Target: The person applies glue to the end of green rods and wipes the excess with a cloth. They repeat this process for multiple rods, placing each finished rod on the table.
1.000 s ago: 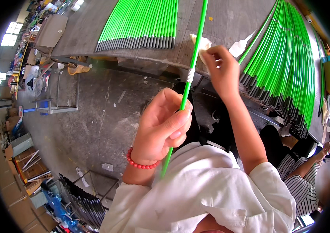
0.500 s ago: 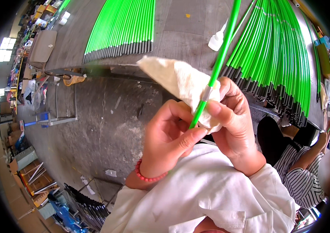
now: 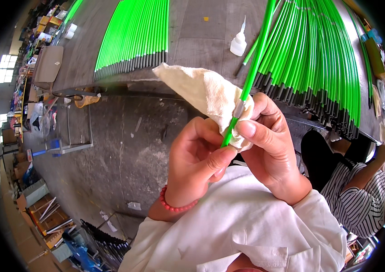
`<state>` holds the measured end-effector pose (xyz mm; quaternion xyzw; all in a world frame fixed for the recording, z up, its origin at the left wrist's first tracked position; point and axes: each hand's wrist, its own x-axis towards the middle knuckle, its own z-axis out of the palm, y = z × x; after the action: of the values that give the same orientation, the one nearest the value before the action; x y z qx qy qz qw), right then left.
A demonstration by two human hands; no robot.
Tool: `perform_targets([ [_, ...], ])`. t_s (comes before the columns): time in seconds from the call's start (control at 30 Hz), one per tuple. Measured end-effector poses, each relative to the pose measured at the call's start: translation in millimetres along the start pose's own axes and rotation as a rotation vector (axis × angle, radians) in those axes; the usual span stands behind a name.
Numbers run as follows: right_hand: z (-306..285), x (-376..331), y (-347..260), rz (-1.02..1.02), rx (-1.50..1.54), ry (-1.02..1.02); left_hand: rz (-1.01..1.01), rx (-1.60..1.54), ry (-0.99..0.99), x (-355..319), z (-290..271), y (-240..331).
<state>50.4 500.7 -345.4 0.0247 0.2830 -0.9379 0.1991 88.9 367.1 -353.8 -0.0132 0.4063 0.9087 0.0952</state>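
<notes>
A bright green rod [image 3: 256, 59] slants down from the top of the view to my hands, with a short silver metal collar [image 3: 239, 109] near its lower end. Thumb and fingers of my left hand [image 3: 192, 156] pinch the rod's lower tip. My right hand [image 3: 274, 145] is closed around a cream cloth [image 3: 203, 88], pressing it against the rod just below the collar. The cloth's loose corner sticks out to the left, over my left fingers. Part of the cloth is hidden inside my right hand.
On the grey table [image 3: 197, 50] lie a left row of green rods [image 3: 133, 36] and a larger right pile [image 3: 310, 59], all with dark ends. Between them stands a white squeeze bottle [image 3: 238, 45] with a thin nozzle. A person in a striped shirt [image 3: 360, 199] sits at right.
Both hands keep their grip on the rod and cloth, with only a slight shift. The rows of rods and the bottle appear slightly further left as the view moves.
</notes>
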Motion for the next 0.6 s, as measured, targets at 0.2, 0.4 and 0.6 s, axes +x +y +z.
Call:
perform_targets([
  [0.2,-2,-1,2,0.016,0.05,0.047,-0.122,-0.043,-0.05,0,-4,4],
  [0.4,-4,0,3,-0.015,0.033,0.007,-0.122,-0.019,-0.06,0,-5,1],
  [0.6,-3,0,5,-0.018,0.037,0.074,-0.217,-0.084,-0.103,1,-14,1],
])
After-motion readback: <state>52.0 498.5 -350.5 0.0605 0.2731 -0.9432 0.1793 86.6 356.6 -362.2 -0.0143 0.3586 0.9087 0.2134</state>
